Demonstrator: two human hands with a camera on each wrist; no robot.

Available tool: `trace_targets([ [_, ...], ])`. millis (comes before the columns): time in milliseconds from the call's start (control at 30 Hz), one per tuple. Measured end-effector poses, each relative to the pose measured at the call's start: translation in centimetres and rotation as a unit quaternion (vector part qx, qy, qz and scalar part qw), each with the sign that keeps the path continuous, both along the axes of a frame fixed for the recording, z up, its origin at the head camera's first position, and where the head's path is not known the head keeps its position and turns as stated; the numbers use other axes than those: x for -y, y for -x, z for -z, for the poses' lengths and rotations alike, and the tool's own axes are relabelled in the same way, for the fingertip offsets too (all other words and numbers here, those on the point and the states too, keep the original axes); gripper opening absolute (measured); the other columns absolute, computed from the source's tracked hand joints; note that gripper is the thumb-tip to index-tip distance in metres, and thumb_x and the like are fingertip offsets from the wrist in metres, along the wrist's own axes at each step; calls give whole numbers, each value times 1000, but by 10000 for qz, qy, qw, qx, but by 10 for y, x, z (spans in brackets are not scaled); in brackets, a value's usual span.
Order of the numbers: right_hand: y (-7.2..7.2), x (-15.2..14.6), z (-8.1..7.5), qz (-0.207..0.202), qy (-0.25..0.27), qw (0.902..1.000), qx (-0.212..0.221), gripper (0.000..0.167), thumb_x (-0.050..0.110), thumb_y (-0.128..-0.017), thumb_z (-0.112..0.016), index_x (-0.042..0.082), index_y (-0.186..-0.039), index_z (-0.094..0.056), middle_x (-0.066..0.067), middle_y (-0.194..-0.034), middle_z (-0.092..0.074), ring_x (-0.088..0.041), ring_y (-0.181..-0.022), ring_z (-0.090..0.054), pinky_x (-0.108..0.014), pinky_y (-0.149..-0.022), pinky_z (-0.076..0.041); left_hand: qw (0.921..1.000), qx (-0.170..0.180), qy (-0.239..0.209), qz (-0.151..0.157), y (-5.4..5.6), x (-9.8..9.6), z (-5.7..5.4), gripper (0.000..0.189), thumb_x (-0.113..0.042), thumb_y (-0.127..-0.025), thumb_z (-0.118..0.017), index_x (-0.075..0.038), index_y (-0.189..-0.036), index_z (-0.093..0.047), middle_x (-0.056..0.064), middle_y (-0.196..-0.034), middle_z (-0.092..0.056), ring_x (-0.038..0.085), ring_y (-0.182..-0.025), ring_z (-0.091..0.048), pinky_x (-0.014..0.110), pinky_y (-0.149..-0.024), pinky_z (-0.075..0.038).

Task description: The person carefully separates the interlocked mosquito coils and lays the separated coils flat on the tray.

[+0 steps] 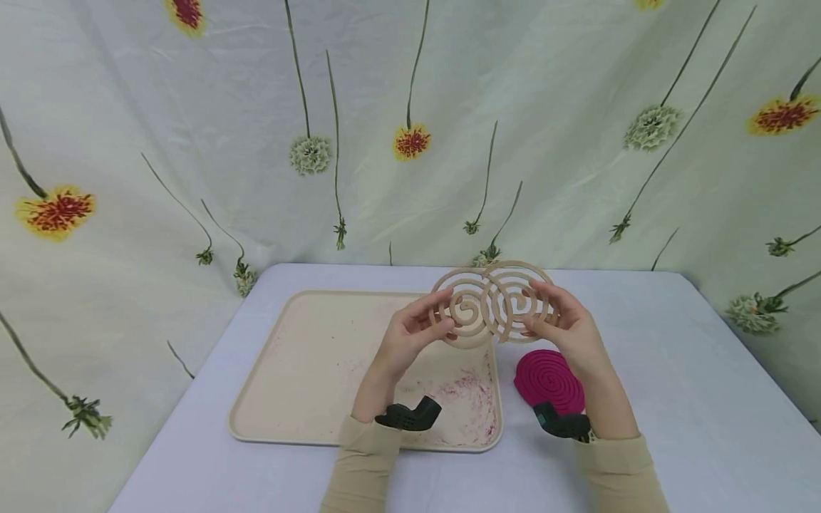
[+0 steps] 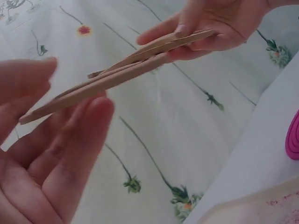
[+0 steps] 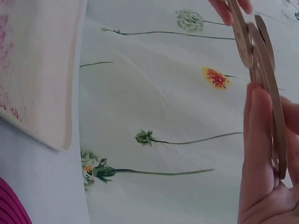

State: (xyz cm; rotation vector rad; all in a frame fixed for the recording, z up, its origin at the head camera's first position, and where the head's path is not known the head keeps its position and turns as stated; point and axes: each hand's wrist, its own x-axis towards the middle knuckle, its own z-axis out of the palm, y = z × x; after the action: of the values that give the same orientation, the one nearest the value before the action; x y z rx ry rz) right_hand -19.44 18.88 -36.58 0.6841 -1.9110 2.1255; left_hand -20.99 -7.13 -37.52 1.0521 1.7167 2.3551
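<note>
Two tan spiral mosquito coils overlap at their inner edges above the table in the head view. My left hand pinches the left coil by its outer side, thumb in front. The right coil is held the same way by my right hand. In the left wrist view the tan coils appear edge-on and partly crossed. Edge-on again in the right wrist view, the coil lies between my right thumb and fingers. Whether the coils are linked or merely overlapping, I cannot tell.
A cream tray with magenta specks near its right front corner lies beneath my left hand. Right of it, on the white table, sits a magenta spiral coil, partly behind my right wrist. A flowered cloth hangs behind the table.
</note>
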Motion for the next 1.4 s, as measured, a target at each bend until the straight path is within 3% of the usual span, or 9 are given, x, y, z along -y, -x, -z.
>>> trace_targets([
  [167, 1, -14, 2, -799, -899, 9925, 198, 55, -15, -82, -59, -4, -134, -46, -2, -120, -56, -16, -79, -65, -31, -62, -57, 9928, 46, 1096, 480, 0, 13, -2, 49, 9, -85, -61, 12, -131, -45, 25, -125, -54, 11, -71, -61, 27, -62, -55],
  [300, 1, -20, 3, -1403, -1755, 9735, 415, 50, -11, -82, -61, -6, -131, -48, -5, -120, -56, -20, -75, -65, -32, -60, -56, 9802, -26, 1872, 647, 0, 19, -1, 47, 9, -82, -64, 9, -128, -51, 26, -123, -56, 8, -63, -55, 20, -57, -50],
  [400, 1, -23, 4, -1866, -2183, 9568, 457, 44, -9, -84, -59, -5, -127, -53, -13, -114, -59, -21, -67, -64, -35, -60, -57, 9740, -130, 2160, 675, -1, 22, 0, 45, 9, -81, -66, 10, -125, -55, 25, -117, -59, 7, -58, -50, 18, -53, -45],
  [500, 1, -24, 5, -2004, -2297, 9516, 386, 41, -9, -85, -56, -1, -125, -57, -16, -109, -61, -19, -68, -65, -36, -61, -57, 9739, -198, 2173, 632, -1, 23, 0, 44, 8, -81, -66, 10, -124, -55, 26, -116, -60, 8, -58, -50, 19, -53, -45],
  [767, 1, -6, 4, -956, -1440, 9842, 387, 43, -9, -85, -60, -14, -127, -48, -3, -107, -63, -20, -77, -68, -42, -63, -57, 9948, 173, 996, -75, 3, 12, 1, 48, 12, -85, -59, 11, -131, -46, 28, -128, -51, 10, -79, -64, 20, -62, -53],
  [900, 3, 5, 5, -464, -730, 9959, 278, 44, -9, -85, -62, -3, -128, -55, 3, -109, -62, -14, -76, -68, -32, -64, -57, 9976, 404, 49, -552, 3, 3, 1, 50, 16, -84, -57, 12, -132, -43, 31, -130, -47, 12, -82, -66, 22, -67, -55],
  [1000, 4, 12, 6, -356, -65, 9992, 172, 47, -13, -85, -59, 8, -126, -60, -1, -109, -60, -14, -76, -69, -30, -64, -57, 9931, 457, -701, -825, 3, -1, -1, 53, 22, -83, -52, 14, -133, -39, 31, -134, -44, 14, -84, -67, 25, -70, -56],
  [1133, 3, 22, 7, -182, 601, 9980, 17, 49, -17, -84, -57, 7, -127, -60, -5, -107, -59, -15, -76, -69, -29, -64, -57, 9830, 445, -1396, -1109, 2, -10, -2, 53, 25, -82, -50, 15, -133, -38, 22, -134, -48, 16, -84, -68, 26, -72, -56],
  [1400, 1, 46, 8, 599, 1762, 9825, 41, 48, -17, -82, -59, 0, -127, -57, -5, -105, -63, -14, -79, -68, -30, -69, -56, 9643, 511, -1877, -1798, -4, -31, -3, 51, 16, -83, -59, 8, -132, -46, 15, -127, -57, 17, -87, -67, 25, -72, -55],
])
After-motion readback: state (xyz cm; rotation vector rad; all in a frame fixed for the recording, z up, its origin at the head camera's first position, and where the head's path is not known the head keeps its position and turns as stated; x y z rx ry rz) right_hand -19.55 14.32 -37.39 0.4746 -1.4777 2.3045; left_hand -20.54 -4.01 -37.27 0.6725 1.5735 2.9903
